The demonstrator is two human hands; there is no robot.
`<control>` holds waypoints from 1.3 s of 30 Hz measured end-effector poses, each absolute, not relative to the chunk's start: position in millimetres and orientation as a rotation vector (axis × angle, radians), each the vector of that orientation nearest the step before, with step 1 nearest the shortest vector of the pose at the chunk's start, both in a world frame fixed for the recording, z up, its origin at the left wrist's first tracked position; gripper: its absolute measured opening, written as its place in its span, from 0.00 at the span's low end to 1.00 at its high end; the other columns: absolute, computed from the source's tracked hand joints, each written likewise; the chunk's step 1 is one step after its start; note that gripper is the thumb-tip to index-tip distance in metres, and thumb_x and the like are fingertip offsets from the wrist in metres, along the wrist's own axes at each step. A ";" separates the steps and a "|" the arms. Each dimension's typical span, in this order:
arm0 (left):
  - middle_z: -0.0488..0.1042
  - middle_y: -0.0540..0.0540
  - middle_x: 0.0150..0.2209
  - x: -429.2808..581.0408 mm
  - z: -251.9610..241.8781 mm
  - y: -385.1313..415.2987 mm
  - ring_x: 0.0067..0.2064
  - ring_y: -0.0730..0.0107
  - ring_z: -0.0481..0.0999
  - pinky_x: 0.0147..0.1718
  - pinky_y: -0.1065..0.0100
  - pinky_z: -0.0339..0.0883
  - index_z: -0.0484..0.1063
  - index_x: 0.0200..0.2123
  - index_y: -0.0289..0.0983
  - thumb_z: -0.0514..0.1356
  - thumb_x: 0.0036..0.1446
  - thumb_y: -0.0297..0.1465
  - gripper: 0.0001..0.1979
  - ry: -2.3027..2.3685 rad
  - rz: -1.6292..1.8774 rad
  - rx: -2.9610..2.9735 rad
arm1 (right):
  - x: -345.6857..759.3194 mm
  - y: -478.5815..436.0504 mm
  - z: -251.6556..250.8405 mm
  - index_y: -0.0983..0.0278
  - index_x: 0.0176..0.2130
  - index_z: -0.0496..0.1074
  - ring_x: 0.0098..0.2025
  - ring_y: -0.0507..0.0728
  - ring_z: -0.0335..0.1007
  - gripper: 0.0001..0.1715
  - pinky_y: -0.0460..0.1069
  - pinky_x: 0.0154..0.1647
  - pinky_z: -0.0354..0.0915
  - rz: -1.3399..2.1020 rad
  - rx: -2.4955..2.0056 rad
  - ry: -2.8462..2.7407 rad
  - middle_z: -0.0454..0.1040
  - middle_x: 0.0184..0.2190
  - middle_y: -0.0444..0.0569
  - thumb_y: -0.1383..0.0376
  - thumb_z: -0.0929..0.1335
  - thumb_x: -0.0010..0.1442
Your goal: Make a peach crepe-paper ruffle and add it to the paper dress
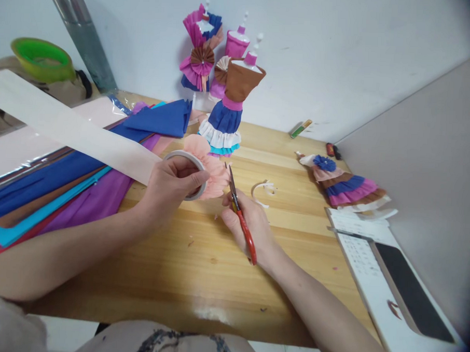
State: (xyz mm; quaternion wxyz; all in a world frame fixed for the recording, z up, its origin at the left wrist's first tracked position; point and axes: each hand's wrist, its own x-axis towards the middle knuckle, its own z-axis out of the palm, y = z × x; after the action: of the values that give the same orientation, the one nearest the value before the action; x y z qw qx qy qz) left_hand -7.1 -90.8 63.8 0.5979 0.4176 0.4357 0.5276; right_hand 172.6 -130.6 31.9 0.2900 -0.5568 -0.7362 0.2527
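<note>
My left hand (164, 186) is closed around a roll of white tape (199, 164), with the thumb over its rim. Just beyond the roll spreads a ruffled piece of peach crepe paper (218, 179); whether the left fingers also grip it is hidden. A pair of scissors (245, 229) with red handles lies in my right hand (258, 223), blades pointing up and away beside the paper's right edge. The right fingertips are close to that edge, but contact is unclear. A curled white strip (266, 186) rests on the table right of the blades.
Small mannequins in crepe-paper dresses (245, 80) stand by the wall. Coloured crepe sheets (79, 164) and a long white strip (85, 130) cover the left. A green tape roll (41, 58) and bottle (83, 39) are behind. Rightward lie another dressed figure (347, 183) and a dark flat panel (409, 287).
</note>
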 end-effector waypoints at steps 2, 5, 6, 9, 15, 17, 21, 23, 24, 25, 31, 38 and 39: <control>0.71 0.54 0.20 -7.3 64.3 -90.4 0.21 0.79 0.65 0.20 0.76 0.59 0.73 0.23 0.34 0.72 0.36 0.27 0.10 1.013 1.224 0.973 | 172.4 -130.6 32.1 0.60 0.32 0.64 0.23 0.55 0.62 0.19 0.49 0.27 0.56 0.680 -1.497 -1.952 0.69 0.22 0.46 0.49 0.60 0.61; 0.71 0.53 0.20 -7.3 66.0 -90.4 0.22 0.79 0.65 0.20 0.76 0.59 0.73 0.22 0.34 0.72 0.36 0.27 0.10 1.038 1.224 0.975 | 172.2 -131.1 33.4 0.60 0.30 0.63 0.23 0.55 0.62 0.19 0.49 0.27 0.56 0.690 -1.516 -1.943 0.69 0.22 0.46 0.48 0.60 0.61; 0.71 0.53 0.20 -7.3 66.5 -90.4 0.22 0.79 0.65 0.20 0.75 0.59 0.73 0.22 0.34 0.72 0.36 0.27 0.10 1.046 1.221 0.979 | 172.2 -131.2 34.0 0.60 0.29 0.63 0.23 0.55 0.62 0.20 0.48 0.27 0.56 0.691 -1.523 -1.944 0.68 0.21 0.45 0.48 0.60 0.62; 0.71 0.52 0.20 -7.7 66.6 -90.3 0.22 0.79 0.65 0.21 0.75 0.60 0.73 0.22 0.34 0.71 0.38 0.28 0.09 1.060 1.229 1.001 | 172.4 -131.4 35.1 0.60 0.28 0.64 0.21 0.54 0.60 0.22 0.48 0.25 0.54 0.683 -1.539 -1.952 0.66 0.19 0.44 0.46 0.61 0.62; 0.71 0.52 0.20 -9.1 66.0 -89.4 0.22 0.78 0.66 0.21 0.74 0.60 0.73 0.21 0.35 0.70 0.41 0.29 0.07 1.088 1.250 1.028 | 173.5 -130.9 32.3 0.60 0.27 0.65 0.20 0.54 0.59 0.24 0.48 0.24 0.54 0.648 -1.569 -1.947 0.63 0.17 0.43 0.46 0.62 0.62; 0.71 0.52 0.20 -9.3 66.7 -88.9 0.22 0.77 0.66 0.21 0.74 0.61 0.74 0.21 0.36 0.69 0.41 0.29 0.07 1.094 1.247 1.026 | 174.3 -130.3 31.1 0.60 0.26 0.65 0.19 0.53 0.59 0.24 0.48 0.24 0.53 0.629 -1.601 -1.939 0.62 0.16 0.42 0.46 0.63 0.62; 0.71 0.53 0.20 -9.6 67.3 -87.7 0.22 0.77 0.66 0.20 0.75 0.61 0.72 0.21 0.36 0.69 0.41 0.27 0.07 1.100 1.264 1.023 | 176.2 -128.2 29.2 0.61 0.24 0.65 0.19 0.53 0.60 0.24 0.48 0.24 0.53 0.604 -1.609 -1.927 0.64 0.16 0.43 0.47 0.65 0.61; 0.71 0.52 0.20 -9.7 67.0 -87.4 0.22 0.77 0.66 0.20 0.75 0.60 0.72 0.21 0.36 0.69 0.42 0.27 0.07 1.101 1.271 1.027 | 176.7 -127.3 28.7 0.61 0.24 0.65 0.20 0.53 0.60 0.23 0.48 0.24 0.54 0.609 -1.599 -1.917 0.65 0.17 0.44 0.48 0.64 0.61; 0.71 0.52 0.20 -9.8 66.8 -87.4 0.22 0.77 0.66 0.20 0.74 0.60 0.73 0.21 0.36 0.69 0.42 0.27 0.07 1.101 1.270 1.030 | 176.6 -127.0 28.7 0.61 0.24 0.65 0.20 0.53 0.61 0.23 0.47 0.24 0.54 0.612 -1.591 -1.909 0.65 0.17 0.44 0.48 0.64 0.61; 0.71 0.52 0.21 -9.9 66.6 -87.4 0.22 0.77 0.66 0.20 0.74 0.60 0.73 0.21 0.36 0.69 0.42 0.28 0.07 1.101 1.266 1.034 | 176.3 -126.9 28.9 0.61 0.24 0.65 0.20 0.53 0.61 0.23 0.47 0.25 0.54 0.621 -1.579 -1.901 0.65 0.17 0.44 0.49 0.63 0.61; 0.70 0.52 0.20 -9.8 67.4 -87.7 0.22 0.77 0.66 0.21 0.74 0.60 0.73 0.21 0.36 0.69 0.42 0.28 0.07 1.087 1.256 1.037 | 173.0 -129.6 30.9 0.61 0.23 0.64 0.22 0.53 0.61 0.26 0.47 0.24 0.54 0.803 -1.451 -1.836 0.65 0.18 0.44 0.47 0.60 0.63; 0.70 0.52 0.21 -11.7 66.4 -86.8 0.22 0.77 0.66 0.22 0.74 0.60 0.74 0.21 0.36 0.70 0.41 0.28 0.06 1.065 1.278 1.038 | 174.7 -133.6 26.9 0.60 0.27 0.61 0.20 0.51 0.56 0.31 0.46 0.21 0.52 1.056 -1.337 -1.737 0.59 0.17 0.41 0.38 0.59 0.62; 0.71 0.52 0.21 -11.9 66.3 -86.7 0.23 0.77 0.66 0.22 0.74 0.60 0.74 0.21 0.36 0.70 0.41 0.28 0.07 1.062 1.279 1.034 | 175.2 -133.3 26.4 0.61 0.28 0.62 0.20 0.52 0.56 0.32 0.46 0.21 0.53 1.079 -1.315 -1.742 0.60 0.17 0.41 0.37 0.59 0.62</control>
State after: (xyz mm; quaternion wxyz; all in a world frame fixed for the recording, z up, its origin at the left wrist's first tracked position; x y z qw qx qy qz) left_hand -11.9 -86.7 66.3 0.5580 0.4383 0.4504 0.5420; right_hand 175.2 -133.3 26.4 0.3458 -0.5067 -0.6713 0.4159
